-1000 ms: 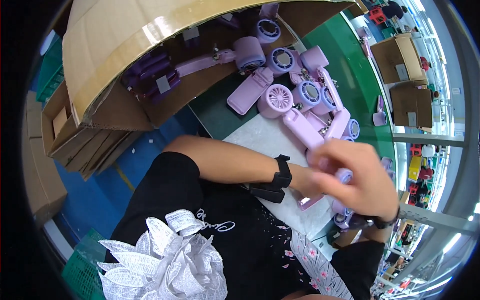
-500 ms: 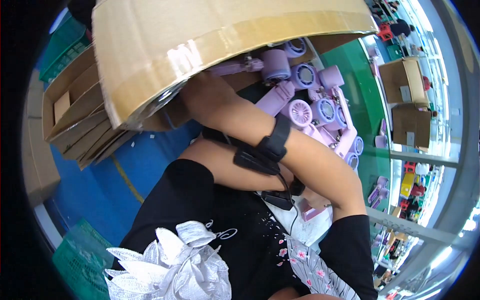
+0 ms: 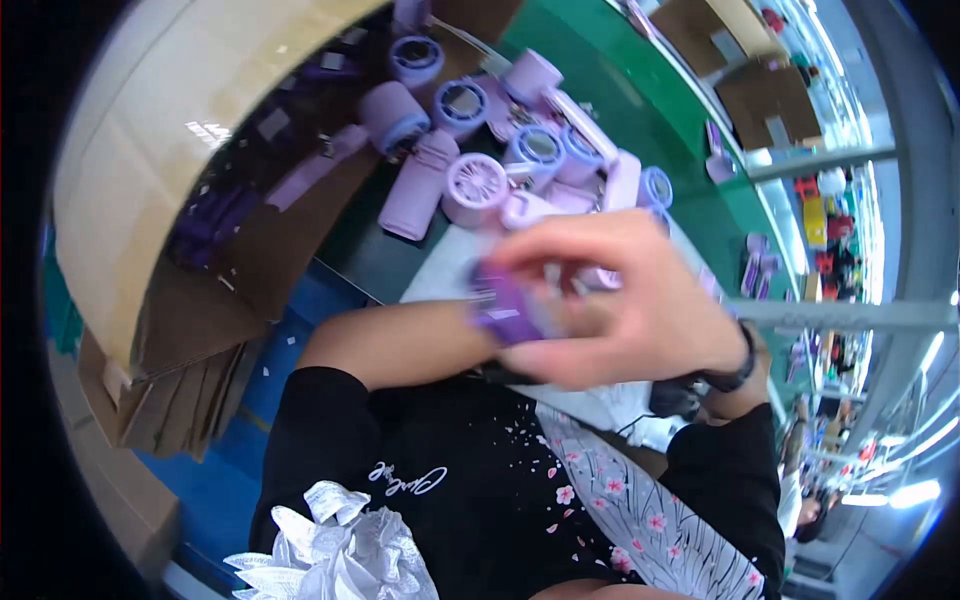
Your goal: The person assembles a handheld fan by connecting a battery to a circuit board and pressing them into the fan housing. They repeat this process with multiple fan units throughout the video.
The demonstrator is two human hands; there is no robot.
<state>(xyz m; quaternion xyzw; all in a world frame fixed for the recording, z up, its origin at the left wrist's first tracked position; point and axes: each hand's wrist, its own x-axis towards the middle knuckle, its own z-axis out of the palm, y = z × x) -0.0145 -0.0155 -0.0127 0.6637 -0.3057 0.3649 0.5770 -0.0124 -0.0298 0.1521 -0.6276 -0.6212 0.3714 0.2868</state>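
My right hand [image 3: 640, 300] is raised across the middle, thumb and fingers closed round a dark purple plastic part [image 3: 505, 305]. Motion blurs this part, so its exact kind cannot be made out. My left forearm [image 3: 410, 340] crosses from the left behind it, and the left hand is hidden behind the right. Just beyond lies a pile of lilac handheld fan bodies, among them a round fan head with a grille [image 3: 475, 188] and a flat handle [image 3: 420, 185]. A white cloth [image 3: 440, 272] lies partly under the pile and my hands.
A big cardboard box [image 3: 130, 170], opening toward the pile, holds more dark purple parts [image 3: 215, 215]. Flattened cardboard [image 3: 180, 410] leans below it. The green bench top [image 3: 640, 90] runs along the far side, with further fan pieces [image 3: 760, 265] at right and brown cartons [image 3: 765, 100] beyond.
My right hand has come out of the cardboard box and back to the right, now with a dark purple part in it. The view has shifted, so the box sits further left.
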